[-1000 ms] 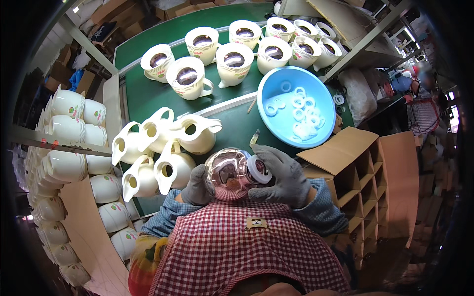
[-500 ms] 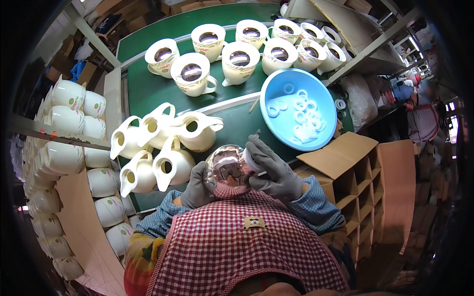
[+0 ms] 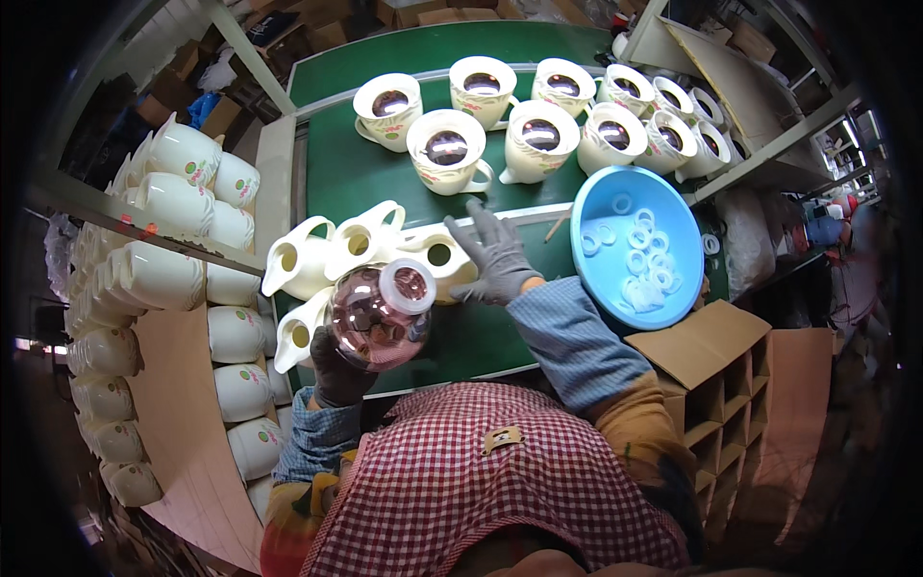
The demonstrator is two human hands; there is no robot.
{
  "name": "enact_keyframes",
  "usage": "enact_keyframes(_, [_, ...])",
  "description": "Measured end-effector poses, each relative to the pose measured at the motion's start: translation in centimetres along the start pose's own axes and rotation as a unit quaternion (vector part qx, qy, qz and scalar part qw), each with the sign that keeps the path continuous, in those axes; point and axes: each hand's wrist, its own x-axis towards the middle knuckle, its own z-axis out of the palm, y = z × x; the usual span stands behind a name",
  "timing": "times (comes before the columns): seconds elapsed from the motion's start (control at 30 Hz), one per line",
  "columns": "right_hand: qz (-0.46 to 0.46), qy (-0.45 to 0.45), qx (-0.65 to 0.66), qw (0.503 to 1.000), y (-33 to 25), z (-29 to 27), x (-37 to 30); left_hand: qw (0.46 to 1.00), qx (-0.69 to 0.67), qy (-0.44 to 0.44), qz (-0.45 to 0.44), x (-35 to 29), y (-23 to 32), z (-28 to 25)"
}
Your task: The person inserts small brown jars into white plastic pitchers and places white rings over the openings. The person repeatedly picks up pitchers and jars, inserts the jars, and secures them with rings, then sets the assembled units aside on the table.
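Note:
My left hand (image 3: 338, 373), in a grey glove, is closed around the lower side of a shiny, mirrored glass flask liner (image 3: 367, 332). A translucent white ring (image 3: 386, 288) sits around the liner's mouth, which tilts up and to the right. My right hand (image 3: 498, 262), also gloved, is over the green table with its fingers spread and nothing in them. Its fingertips are nearest a cream jug top (image 3: 415, 242) with a round hole. More jug tops with spouts and handles (image 3: 296, 260) stand beside and behind the liner, which partly hides them.
Cream jug bodies (image 3: 444, 178) with dark shiny insides stand in rows across the green table (image 3: 336, 183). A blue basin (image 3: 588, 274) at right holds several white rings. Below it is a divided cardboard box (image 3: 707, 351). Stacked cream jug bodies (image 3: 178, 279) fill the left side.
My right hand has let go of the ring at the liner's mouth and moved forward, spreading its fingers. My left hand has carried the liner left, over the jug tops. The view has shifted.

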Motion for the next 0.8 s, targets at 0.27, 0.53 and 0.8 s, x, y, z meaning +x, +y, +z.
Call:
enact_keyframes(0.27, [0.043, 0.059, 0.074, 0.995, 2.6, 0.5, -2.0, 0.999, -0.029, 0.02, 0.029, 0.4, 0.8, -1.7])
enact_keyframes(0.53, [-0.039, 0.378, 0.448, 0.809, 4.4, -12.7, -15.2, 0.997, -0.023, -0.052, -0.056, 3.3, 0.4, 0.1])
enact_keyframes(0.8, [-0.134, 0.306, 0.361, 0.87, -1.6, -10.5, -16.6, 0.989, 0.075, -0.077, -0.106, 5.6, -3.6, 3.4])
